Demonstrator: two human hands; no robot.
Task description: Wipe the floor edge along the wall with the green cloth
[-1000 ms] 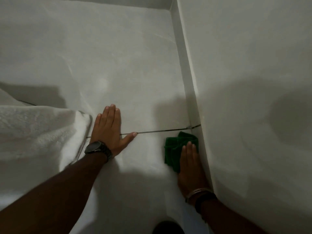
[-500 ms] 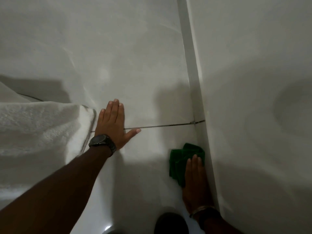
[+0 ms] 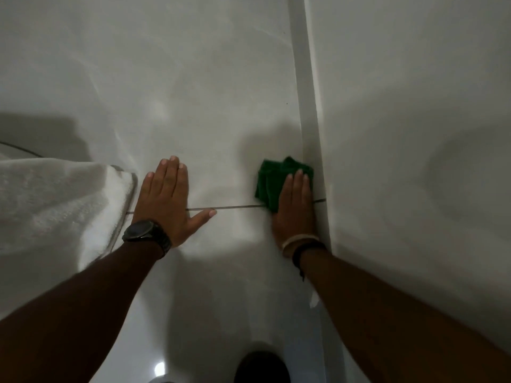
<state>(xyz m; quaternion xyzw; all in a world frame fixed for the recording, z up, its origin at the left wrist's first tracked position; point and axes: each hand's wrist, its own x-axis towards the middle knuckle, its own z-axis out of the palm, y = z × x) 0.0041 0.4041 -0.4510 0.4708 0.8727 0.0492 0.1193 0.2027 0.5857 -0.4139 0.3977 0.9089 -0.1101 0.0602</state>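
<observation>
Flat right hand (image 3: 295, 211) presses green cloth (image 3: 272, 183) beside wall (image 3: 414, 134).

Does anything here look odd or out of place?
Nothing much. The right hand presses the green cloth flat against the skirting; the left hand rests flat on the floor. White fabric lies alongside.

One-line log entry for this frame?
phase: wiping | right hand: flat on green cloth at wall edge | left hand: braced flat on floor
</observation>
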